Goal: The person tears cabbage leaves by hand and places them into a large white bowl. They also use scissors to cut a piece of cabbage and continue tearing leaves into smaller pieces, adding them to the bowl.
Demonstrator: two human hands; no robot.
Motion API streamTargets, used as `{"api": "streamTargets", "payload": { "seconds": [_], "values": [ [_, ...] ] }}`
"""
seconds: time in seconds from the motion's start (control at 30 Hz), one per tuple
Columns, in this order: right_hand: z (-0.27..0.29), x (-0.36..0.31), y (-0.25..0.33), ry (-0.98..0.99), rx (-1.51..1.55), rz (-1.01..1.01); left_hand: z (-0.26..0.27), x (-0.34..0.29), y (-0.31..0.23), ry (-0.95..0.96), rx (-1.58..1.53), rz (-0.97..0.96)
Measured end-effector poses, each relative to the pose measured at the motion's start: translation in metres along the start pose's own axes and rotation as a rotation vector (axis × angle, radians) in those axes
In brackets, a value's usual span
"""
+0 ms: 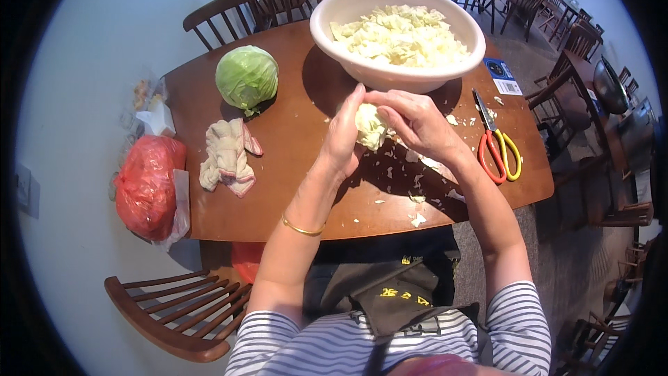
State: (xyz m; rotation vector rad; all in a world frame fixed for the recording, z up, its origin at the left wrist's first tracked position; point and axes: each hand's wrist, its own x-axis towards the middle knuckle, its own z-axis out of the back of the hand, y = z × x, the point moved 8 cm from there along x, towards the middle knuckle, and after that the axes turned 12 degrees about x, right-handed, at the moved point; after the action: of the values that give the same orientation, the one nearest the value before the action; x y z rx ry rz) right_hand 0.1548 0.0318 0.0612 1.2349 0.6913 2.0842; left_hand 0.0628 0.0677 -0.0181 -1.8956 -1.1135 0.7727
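My left hand (pixel 341 136) and my right hand (pixel 423 122) are closed around a small pale piece of cabbage (pixel 371 127), held above the middle of the wooden table. Just beyond them stands a large white basin (pixel 390 78) heaped with torn cabbage leaves (pixel 403 36). A whole green cabbage (pixel 247 78) sits at the far left of the table. To the right of my right hand lie scissors (pixel 495 141) with one red and one yellow handle. Small cabbage scraps (pixel 417 220) are scattered on the tabletop below my hands.
Work gloves (pixel 229 157) lie on the left of the table (pixel 292 202). Past them, against the wall, is a red plastic bag (pixel 147 184). A printed card (pixel 502 75) rests at the right edge. A chair (pixel 181 313) stands at the near left, with more chairs (pixel 243 10) beyond.
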Motion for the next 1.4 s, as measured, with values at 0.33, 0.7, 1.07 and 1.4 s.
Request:
{"api": "streamTargets", "payload": {
  "seconds": [0.33, 0.7, 1.07, 1.4],
  "values": [
    [-0.005, -0.001, -0.004, 0.067, 0.077, -0.131, 0.004, 0.000, -0.004, 0.015, 0.161, -0.038],
    [-0.009, -0.005, -0.006, 0.001, -0.028, -0.114, 0.014, 0.003, -0.009, -0.106, 0.381, -0.165],
    [-0.014, -0.006, -0.016, 0.070, 0.153, -0.228, 0.009, -0.005, -0.020, -0.194, 0.540, -0.277],
    [-0.017, -0.008, -0.021, 0.132, 0.150, -0.280, 0.011, -0.003, -0.023, -0.189, 0.609, -0.327]
  ]
}}
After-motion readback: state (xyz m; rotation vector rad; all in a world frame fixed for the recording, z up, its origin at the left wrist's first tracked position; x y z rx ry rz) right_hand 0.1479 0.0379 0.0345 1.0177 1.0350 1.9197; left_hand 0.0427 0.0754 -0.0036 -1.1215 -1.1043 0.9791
